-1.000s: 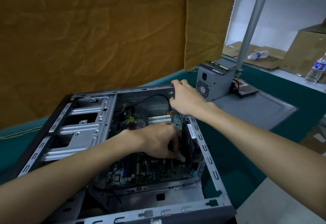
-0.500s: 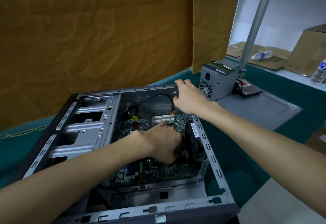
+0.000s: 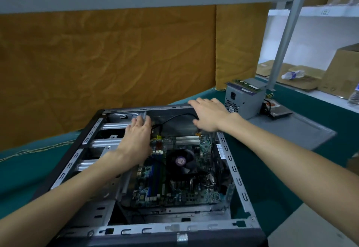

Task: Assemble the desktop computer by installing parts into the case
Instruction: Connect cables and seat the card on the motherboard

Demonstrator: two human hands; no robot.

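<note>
Open grey steel PC case w/ black front panel (image 3: 136,229) lies on its side on the green-covered desk (image 3: 25,173), centre to 6 o'clock of the view. Inside, green motherboard (image 3: 174,184) lies flat on the case floor, w/ round black CPU fan w/ purple hub label (image 3: 181,161) about mid-board, blue RAM slots (image 3: 153,176) at its 9 o'clock, white expansion slots (image 3: 187,140) at its 12. Silver drive-bay racks (image 3: 101,141) fill the case's 9–10 o'clock part. Thin black cable (image 3: 174,117) loops along the far wall.

Left hand (image 3: 137,140) hangs over the bay/board boundary, palm down, fingers straight & spread, grasping nothing; can't tell if fingertips touch the metal. Right hand (image 3: 208,114) rests on the case's far corner at 1 o'clock, fingers extended flat over the rim, thumb inside the wall, nothing held.

Outward: grey boxy power supply unit (image 3: 242,99) stands on the desk just beyond the right hand at 1–2 o'clock, green RAM stick (image 3: 246,85) lying on top. Flat grey case side panel (image 3: 295,128) lies at 2–3 o'clock. Brown cloth backdrop (image 3: 106,56) at 12. Clear plastic bottle (image 3: 293,75) & cardboard boxes (image 3: 342,72) on the white shelf at 2.
</note>
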